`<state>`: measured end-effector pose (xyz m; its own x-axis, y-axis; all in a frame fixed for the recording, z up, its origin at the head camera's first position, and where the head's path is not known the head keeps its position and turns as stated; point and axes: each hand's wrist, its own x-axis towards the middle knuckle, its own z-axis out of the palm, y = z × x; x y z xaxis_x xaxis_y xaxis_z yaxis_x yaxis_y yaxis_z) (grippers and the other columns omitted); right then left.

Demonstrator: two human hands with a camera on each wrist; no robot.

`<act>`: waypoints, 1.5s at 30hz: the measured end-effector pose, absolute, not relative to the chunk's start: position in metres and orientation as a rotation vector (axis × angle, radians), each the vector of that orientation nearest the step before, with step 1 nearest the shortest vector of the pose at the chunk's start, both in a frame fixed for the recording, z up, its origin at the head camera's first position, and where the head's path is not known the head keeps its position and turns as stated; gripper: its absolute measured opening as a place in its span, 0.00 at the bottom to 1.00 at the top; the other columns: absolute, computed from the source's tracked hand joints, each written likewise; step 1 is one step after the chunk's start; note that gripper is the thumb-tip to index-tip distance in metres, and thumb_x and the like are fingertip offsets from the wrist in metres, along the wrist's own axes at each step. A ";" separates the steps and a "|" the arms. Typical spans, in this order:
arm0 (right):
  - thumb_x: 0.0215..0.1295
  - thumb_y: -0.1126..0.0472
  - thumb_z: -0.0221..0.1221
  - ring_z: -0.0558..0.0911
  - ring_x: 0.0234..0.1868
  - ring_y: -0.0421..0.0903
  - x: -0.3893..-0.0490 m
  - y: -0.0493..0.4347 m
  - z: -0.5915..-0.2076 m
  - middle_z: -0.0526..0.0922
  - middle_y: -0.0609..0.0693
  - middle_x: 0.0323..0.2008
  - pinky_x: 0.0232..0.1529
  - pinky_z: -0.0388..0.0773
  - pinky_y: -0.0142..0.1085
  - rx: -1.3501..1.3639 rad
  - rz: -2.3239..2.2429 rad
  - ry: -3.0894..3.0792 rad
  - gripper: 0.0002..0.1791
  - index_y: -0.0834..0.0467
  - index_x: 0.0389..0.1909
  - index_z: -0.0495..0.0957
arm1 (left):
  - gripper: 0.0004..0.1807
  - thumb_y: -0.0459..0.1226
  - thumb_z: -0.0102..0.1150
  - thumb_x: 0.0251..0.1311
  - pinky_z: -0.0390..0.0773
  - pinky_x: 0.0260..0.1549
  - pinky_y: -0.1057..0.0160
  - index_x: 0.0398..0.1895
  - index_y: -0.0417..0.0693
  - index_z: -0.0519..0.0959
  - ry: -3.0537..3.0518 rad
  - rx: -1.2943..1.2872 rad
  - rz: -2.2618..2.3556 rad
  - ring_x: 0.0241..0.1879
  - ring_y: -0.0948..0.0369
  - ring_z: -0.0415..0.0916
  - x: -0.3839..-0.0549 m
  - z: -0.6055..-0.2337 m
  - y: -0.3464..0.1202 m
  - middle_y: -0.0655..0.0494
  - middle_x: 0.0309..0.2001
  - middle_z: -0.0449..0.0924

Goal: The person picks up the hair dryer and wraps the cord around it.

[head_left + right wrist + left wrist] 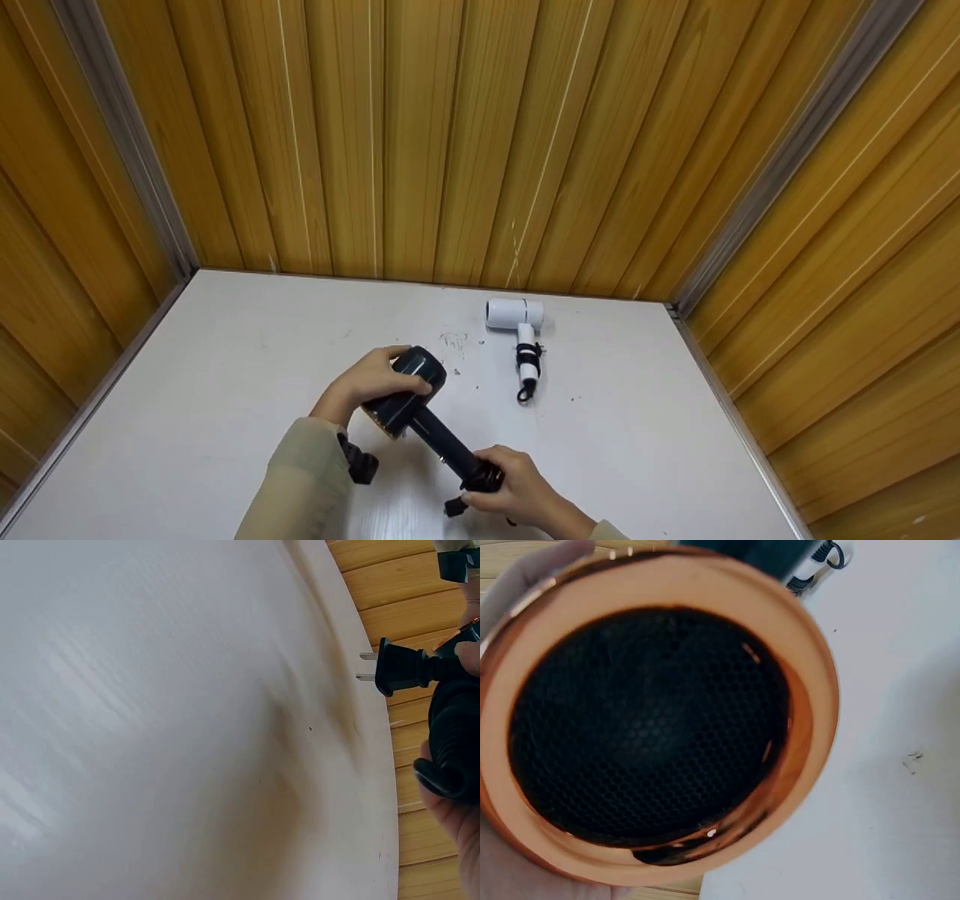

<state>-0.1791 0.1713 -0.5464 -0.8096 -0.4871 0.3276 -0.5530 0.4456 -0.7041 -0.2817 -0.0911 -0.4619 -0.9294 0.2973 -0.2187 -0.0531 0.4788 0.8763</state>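
Observation:
A dark green hair dryer point(442, 439) is held in both hands over the white table. My left hand point(379, 379) grips its barrel, thumb along the near side and fingers over the top. Around the lower end of the handle, where the black cord point(487, 476) is bundled, my right hand point(521, 484) is curled. The left wrist view is filled by the copper-coloured ring point(817, 690) and dark honeycomb grille point(645, 727) at one barrel end. A two-pin plug point(401, 667) sticks out beside the right thumb in the right wrist view.
A white hair dryer point(506, 313), its black cord wrapped round the handle, lies toward the back of the white table point(187, 390). Wood-look panel walls point(420, 150) enclose the table at the back and both sides. Small dark marks point(454, 341) dot the tabletop.

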 end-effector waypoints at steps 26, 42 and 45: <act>0.52 0.47 0.68 0.78 0.25 0.40 -0.306 0.120 -0.584 0.83 0.50 0.28 0.29 0.77 0.33 -0.052 1.656 -2.580 0.20 0.60 0.34 0.81 | 0.44 0.52 0.60 0.57 0.62 0.62 0.42 0.72 0.44 0.54 2.893 0.181 1.390 0.68 0.43 0.57 -0.255 -0.517 -0.083 0.40 0.69 0.59; 0.52 0.45 0.67 0.77 0.27 0.43 -0.343 0.135 -0.597 0.82 0.52 0.29 0.31 0.76 0.36 -0.241 1.543 -2.620 0.22 0.61 0.34 0.80 | 0.45 0.54 0.58 0.59 0.62 0.60 0.38 0.73 0.43 0.52 2.818 0.185 1.461 0.67 0.40 0.58 -0.244 -0.538 -0.080 0.36 0.69 0.57; 0.53 0.44 0.66 0.77 0.31 0.45 -0.344 0.138 -0.596 0.82 0.54 0.33 0.35 0.77 0.38 -0.225 1.493 -2.657 0.24 0.61 0.38 0.79 | 0.45 0.54 0.57 0.59 0.62 0.61 0.38 0.73 0.43 0.51 2.808 0.190 1.468 0.68 0.40 0.57 -0.243 -0.540 -0.079 0.37 0.70 0.57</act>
<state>-0.3437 0.1380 -0.5964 -0.9855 0.1697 0.0023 0.0862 0.5126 -0.8543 -0.2429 -0.0789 -0.5396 -0.9923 0.0908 0.0842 0.1209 0.5651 0.8161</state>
